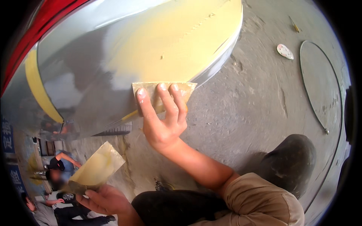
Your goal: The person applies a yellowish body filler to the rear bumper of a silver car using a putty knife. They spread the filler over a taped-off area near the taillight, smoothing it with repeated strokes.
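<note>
A grey car bumper (66,77) fills the upper left, with a broad smear of pale yellow body filler (162,39) across it. Against the filler's lower edge, my right hand (164,132) grips a flat putty spreader (151,89), its straight edge meeting the panel and its fingers spread over the sheet. Lower and to the left, my left hand (107,200) holds a second flat scraper (102,161) by its dark handle end, tilted and apart from the car. Yellowish filler coats that scraper's face. Small raised ridges and a lump mark the filler on the bumper.
Concrete floor (241,113) lies right of the car, carrying a looped hose or cable (301,71), a white oval piece (285,51) and a small yellow-handled tool (296,28). My knee (290,162) is at lower right. Other people (64,165) are at far lower left.
</note>
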The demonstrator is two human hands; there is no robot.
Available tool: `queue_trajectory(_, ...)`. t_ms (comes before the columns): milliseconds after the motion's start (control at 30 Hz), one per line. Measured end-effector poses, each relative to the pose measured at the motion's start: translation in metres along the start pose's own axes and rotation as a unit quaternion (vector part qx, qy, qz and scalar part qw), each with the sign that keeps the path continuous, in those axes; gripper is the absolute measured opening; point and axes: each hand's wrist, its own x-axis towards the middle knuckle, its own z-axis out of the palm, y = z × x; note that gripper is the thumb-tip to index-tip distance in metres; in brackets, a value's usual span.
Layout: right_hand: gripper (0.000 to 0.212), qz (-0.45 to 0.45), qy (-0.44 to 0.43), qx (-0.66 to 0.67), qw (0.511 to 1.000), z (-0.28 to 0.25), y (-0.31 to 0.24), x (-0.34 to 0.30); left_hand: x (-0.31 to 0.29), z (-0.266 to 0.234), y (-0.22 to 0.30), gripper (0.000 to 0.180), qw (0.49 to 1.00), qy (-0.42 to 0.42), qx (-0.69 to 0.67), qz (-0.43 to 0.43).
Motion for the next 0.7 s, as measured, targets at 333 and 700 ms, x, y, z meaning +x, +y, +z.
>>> queue_trajectory(333,0.057,-0.052,-0.237,0.147,0.959,-0.069,-0.001,0.006,-0.006,-0.002,0.012,0.039,0.976,-0.027,0.210,0.052)
queue_trajectory(700,0.042,0.328,-0.087,0.492,0.802,-0.141,0.083,0.100,-0.010,0.073,0.059,0.034,0.918,-0.135,-0.294,-0.229)
